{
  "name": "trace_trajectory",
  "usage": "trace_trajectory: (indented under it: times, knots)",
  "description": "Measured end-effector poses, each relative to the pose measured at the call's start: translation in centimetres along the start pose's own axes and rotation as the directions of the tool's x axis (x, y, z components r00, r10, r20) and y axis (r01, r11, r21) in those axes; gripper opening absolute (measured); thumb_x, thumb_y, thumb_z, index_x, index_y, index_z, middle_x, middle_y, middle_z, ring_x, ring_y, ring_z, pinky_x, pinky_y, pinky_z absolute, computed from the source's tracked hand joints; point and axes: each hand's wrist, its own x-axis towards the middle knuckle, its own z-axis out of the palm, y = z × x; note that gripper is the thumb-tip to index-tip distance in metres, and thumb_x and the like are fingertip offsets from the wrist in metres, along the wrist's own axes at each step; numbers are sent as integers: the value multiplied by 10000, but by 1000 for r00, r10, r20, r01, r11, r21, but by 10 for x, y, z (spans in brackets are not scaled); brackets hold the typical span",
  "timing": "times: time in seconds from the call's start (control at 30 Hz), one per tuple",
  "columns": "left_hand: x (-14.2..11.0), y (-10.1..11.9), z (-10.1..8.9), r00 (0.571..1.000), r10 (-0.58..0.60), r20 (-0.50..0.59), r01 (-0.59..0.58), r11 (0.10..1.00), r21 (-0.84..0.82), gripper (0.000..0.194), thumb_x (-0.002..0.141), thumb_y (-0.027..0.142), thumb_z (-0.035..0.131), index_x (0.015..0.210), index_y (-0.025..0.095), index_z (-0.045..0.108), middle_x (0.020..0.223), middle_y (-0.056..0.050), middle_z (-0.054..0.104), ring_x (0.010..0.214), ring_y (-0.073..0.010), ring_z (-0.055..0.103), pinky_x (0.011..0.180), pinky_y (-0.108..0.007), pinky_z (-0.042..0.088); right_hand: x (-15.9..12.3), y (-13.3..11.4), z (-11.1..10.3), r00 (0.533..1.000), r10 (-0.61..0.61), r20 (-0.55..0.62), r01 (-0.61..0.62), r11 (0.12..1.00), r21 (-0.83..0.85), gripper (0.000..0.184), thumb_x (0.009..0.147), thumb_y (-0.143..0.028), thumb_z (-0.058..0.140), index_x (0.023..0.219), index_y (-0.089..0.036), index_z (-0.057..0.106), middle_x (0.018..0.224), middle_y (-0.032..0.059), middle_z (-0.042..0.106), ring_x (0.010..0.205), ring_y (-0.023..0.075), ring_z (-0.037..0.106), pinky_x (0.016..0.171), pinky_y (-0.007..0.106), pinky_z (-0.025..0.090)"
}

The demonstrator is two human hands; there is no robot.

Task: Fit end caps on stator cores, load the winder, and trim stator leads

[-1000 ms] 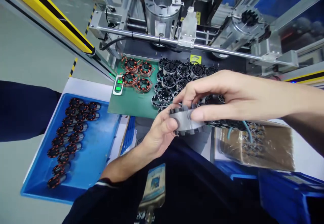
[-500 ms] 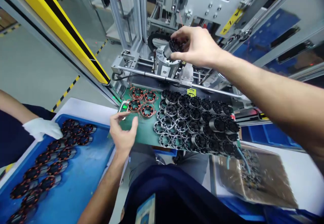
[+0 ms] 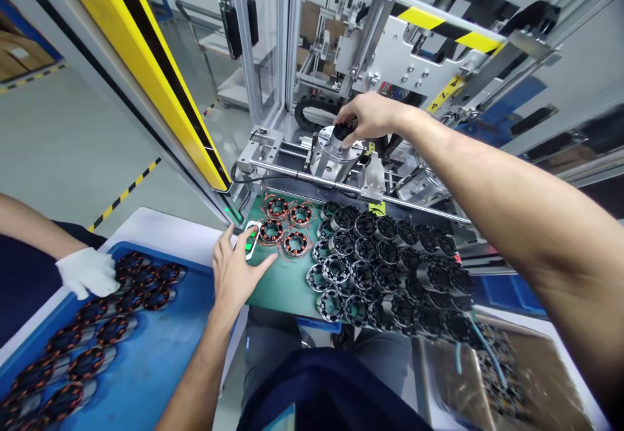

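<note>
My right hand (image 3: 371, 116) reaches far forward over the round metal fixture (image 3: 333, 155) of the machine, fingers curled down on a dark stator core (image 3: 343, 130) sitting in the fixture's top. My left hand (image 3: 234, 270) lies flat with fingers spread on the left edge of the green mat (image 3: 280, 283), fingertips beside a small white device with green lights (image 3: 250, 240). Bare black-and-silver stator cores (image 3: 385, 265) crowd the mat's right side. Copper-wound stators (image 3: 286, 225) sit at its far left.
A blue tray (image 3: 146, 353) at lower left holds several wound parts. Another person's white-gloved hand (image 3: 88, 272) rests at its far edge. A yellow guard post (image 3: 146, 67) slants at left. A clear bag of cores (image 3: 502, 372) lies at lower right.
My right hand carried the core from in front of me up to the machine and lowered it onto the fixture. My left hand let go and settled flat on the mat.
</note>
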Motion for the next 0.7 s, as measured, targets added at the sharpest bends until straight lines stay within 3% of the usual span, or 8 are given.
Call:
trace_trajectory:
  times: [0.13,0.23,0.33,0.4,0.43,0.57,0.63,0.7]
  knots:
    - [15,5,1,1000,-10,13,10,1000,-29,702,953,587,963,1563,289,785,1852,-206,537,1697,-523,501,1351,-717,516,-1,1,-6,999,17,41,-18,1000,16,745,774,-710,1086,1346,-255,939,1178,37,920,1140,336,886,1205,582,685]
    - [21,6,4,1000,-17,-1,17,999,-41,656,949,590,970,1517,297,821,1837,-181,574,1688,-508,511,1369,-704,508,-21,-11,18,1000,24,2,-24,1000,5,954,836,-719,1015,1602,-188,811,1530,139,853,1439,438,809,1365,637,593]
    - [22,7,7,1000,-8,-5,8,999,-45,671,954,574,966,1549,303,815,1821,-174,603,1676,-504,519,1388,-710,473,-45,-27,59,997,26,-66,-26,1000,4,1302,941,-745,853,1920,-56,341,1997,265,320,1867,513,327,1533,708,335]
    - [24,7,9,1000,6,-4,-6,999,-44,691,962,568,955,1581,305,798,1819,-179,606,1679,-506,513,1403,-724,434,-56,-34,84,995,36,-97,-35,999,18,1330,1011,-742,730,1951,-28,118,2046,267,37,1923,509,75,1543,770,220]
    - [26,7,10,1000,14,-3,-14,999,-45,685,964,563,949,1578,300,799,1818,-184,606,1682,-507,507,1410,-728,414,-59,-36,92,994,43,-103,-40,999,28,1312,1030,-731,698,1953,-34,80,2047,260,-16,1925,508,24,1539,790,195]
    - [33,7,11,999,34,-1,-34,997,-73,599,943,544,947,1456,255,836,1764,-199,653,1642,-503,539,1383,-709,441,-57,-39,96,993,66,-96,-59,995,74,1263,1015,-647,797,1959,-105,156,2056,249,18,1925,509,30,1529,800,217]
    - [35,8,9,999,41,-12,-42,993,-110,595,920,556,952,1413,244,834,1713,-201,689,1613,-494,561,1357,-691,477,-52,-39,80,994,73,-87,-64,993,97,1122,1026,-593,860,1923,-173,333,2044,245,176,1903,509,184,1502,800,296]
    - [35,8,6,998,62,-26,-66,984,-165,585,900,569,954,1367,239,831,1667,-197,717,1588,-476,586,1350,-668,495,-42,-40,54,995,64,-75,-55,991,122,830,1077,-555,861,1786,-231,576,1940,209,451,1793,457,456,1447,758,425]
